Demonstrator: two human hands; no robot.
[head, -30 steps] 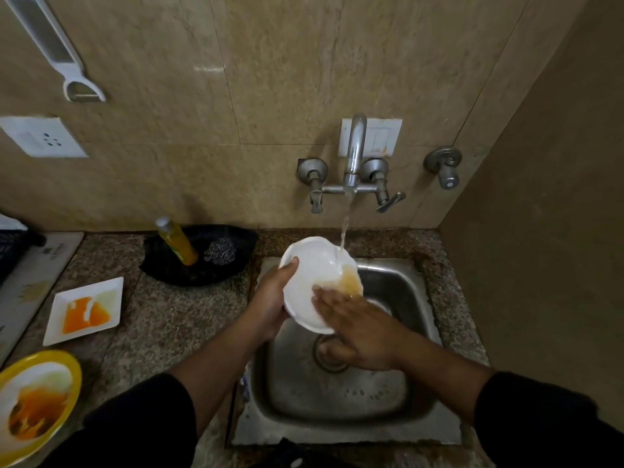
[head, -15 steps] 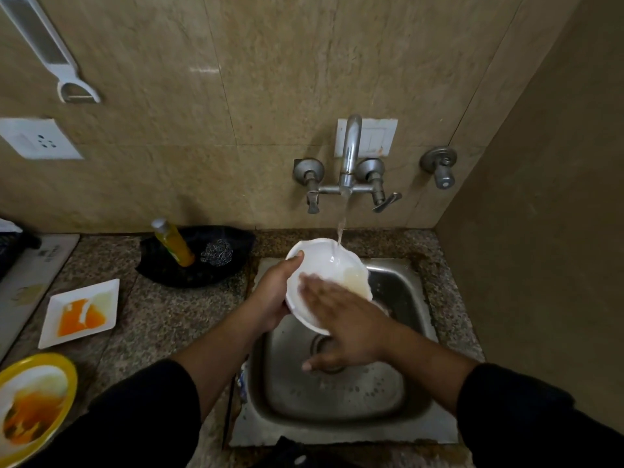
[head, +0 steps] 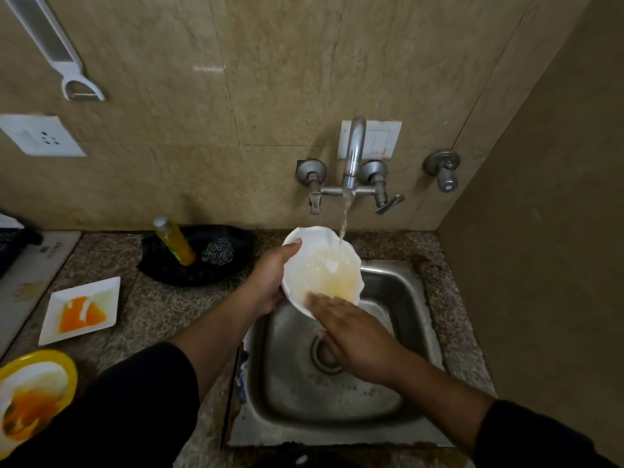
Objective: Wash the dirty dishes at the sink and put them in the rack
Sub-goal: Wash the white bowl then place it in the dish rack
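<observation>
Landmark: square stainless steel sink (head: 410,336) set in the speckled granite counter (head: 158,305).
Bowl: white scalloped bowl (head: 304,246), tilted over the sink's back-left corner, holding cloudy yellowish water.
Tap: steel wall tap (head: 353,153) behind the sink, its stream landing inside the bowl.
Left hand (head: 266,282): grips the bowl's left rim, thumb on top.
Right hand (head: 354,336): flat and spread, fingertips on the bowl's near rim.
Left of sink: white square plate (head: 104,288) and yellow-rimmed round plate (head: 64,361), both orange-stained.

Left hand (head: 270,285) in a curled grip, right hand (head: 354,336) flat, fingers extended
</observation>
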